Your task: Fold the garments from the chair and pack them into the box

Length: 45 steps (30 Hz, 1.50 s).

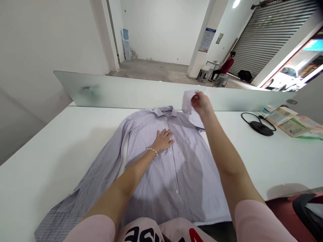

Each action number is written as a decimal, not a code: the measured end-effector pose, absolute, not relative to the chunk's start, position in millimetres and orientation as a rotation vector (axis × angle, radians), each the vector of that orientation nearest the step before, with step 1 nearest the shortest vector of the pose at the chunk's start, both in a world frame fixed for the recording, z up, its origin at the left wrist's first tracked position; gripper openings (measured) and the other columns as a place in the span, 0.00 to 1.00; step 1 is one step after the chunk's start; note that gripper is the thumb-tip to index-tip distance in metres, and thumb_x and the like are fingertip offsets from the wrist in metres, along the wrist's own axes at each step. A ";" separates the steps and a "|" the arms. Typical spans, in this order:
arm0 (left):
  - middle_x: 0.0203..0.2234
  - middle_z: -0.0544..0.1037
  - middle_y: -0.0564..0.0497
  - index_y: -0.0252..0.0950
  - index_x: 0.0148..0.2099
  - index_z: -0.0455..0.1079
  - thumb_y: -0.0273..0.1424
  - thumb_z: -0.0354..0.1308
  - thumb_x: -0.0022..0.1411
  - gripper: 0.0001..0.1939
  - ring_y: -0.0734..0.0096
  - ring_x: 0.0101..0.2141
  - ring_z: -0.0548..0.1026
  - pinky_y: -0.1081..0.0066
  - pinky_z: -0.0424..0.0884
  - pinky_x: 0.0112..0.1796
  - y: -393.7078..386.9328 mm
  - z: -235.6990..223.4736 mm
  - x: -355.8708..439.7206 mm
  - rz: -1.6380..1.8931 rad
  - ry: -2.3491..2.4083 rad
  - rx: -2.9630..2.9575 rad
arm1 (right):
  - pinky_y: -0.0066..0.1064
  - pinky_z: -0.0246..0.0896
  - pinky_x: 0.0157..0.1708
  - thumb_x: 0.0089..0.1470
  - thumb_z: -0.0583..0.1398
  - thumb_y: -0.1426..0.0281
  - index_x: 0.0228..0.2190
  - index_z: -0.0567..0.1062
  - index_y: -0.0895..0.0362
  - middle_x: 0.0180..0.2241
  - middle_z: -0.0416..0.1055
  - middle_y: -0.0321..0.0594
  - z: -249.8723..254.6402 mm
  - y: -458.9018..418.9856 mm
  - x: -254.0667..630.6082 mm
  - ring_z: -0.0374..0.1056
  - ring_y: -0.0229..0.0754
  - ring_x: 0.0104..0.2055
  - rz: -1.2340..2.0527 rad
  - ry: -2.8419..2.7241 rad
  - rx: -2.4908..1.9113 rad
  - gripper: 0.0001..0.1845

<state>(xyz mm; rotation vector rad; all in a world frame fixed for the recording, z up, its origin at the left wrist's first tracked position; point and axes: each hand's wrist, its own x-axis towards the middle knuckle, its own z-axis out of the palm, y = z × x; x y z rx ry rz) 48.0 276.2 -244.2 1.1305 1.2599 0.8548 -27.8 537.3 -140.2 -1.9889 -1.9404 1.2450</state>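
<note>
FYI: the striped shirt [151, 178] is front-up, flat on the desk [65, 144], mostly on your side of its collar [158, 112]. Your L hand [163, 141] is palm-down on the shirt front, just below the collar, approx. on the button line; fingers spread & released, shirt fabric directly under them. Bracelet [152, 151] on that wrist. Your R hand [202, 102] is up off the desk, right of the collar; fingers clenched on the pale raised sleeve [187, 101], w/ cloth hanging to the left of & below the fingers, twd the shirt's shoulder. Exact fingertip hold: can't tell, too small. Other sleeve [98, 185] runs down-left from the collar, apart from both hands. Frosted divider [131, 92] stands just behind the collar. Blk corded gadget [261, 128] + packs [294, 126] are far right of the collar, well apart from the shirt.
</note>
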 end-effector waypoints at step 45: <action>0.36 0.74 0.46 0.38 0.38 0.63 0.29 0.51 0.66 0.02 0.60 0.40 0.72 0.61 0.70 0.46 232.5 -392.0 -18.1 1.289 1.829 0.216 | 0.44 0.54 0.52 0.53 0.52 0.80 0.45 0.78 0.58 0.51 0.66 0.52 -89.3 524.8 191.7 0.63 0.52 0.52 -0.605 -3.198 -2.110 0.22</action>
